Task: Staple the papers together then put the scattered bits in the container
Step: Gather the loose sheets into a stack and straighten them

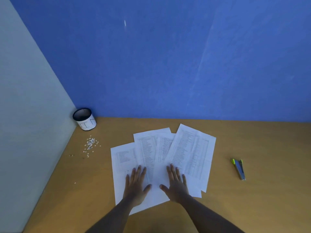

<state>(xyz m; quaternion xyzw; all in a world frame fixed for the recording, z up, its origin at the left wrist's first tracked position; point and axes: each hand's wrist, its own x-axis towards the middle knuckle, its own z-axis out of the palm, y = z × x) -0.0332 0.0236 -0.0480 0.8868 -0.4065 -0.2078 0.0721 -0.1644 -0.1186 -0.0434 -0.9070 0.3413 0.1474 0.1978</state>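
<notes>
Four printed papers [168, 152] fanned out and overlapping in the lower middle of the frame, flat on a brown wooden table [252, 199]. Rightmost sheet tilted clockwise and lying over the ones beside it, leftmost sheet sitting lowest and sticking out toward the bottom left.

Left hand [136, 184] palm down on the lower left part of the fan, fingers straight and only slightly apart, thumb angled out toward the middle. Right hand [176, 184] mirrors it just right of center, also flat on the sheets, fingers loosely spread, thumb pointing in toward the other thumb. Thumbs close but not touching. Nothing pinched or gripped by either one, just pressing flat on paper. Bare forearms coming up from the bottom edge.

Stapler [239, 169] way off at the right of the frame, blue-grey with lime green bits, lying on the table well apart from the sheets and the hands.

Scattered bits [90, 144] in a loose cluster of tiny white dots at the left of the frame, plus a few strays lower down near the wall. Container [85, 119] upright in the corner above them, black mesh cup with a white label wrapped around it, lettering too blurry to swear by. Blue wall [168, 56] behind, pale wall on the left.
</notes>
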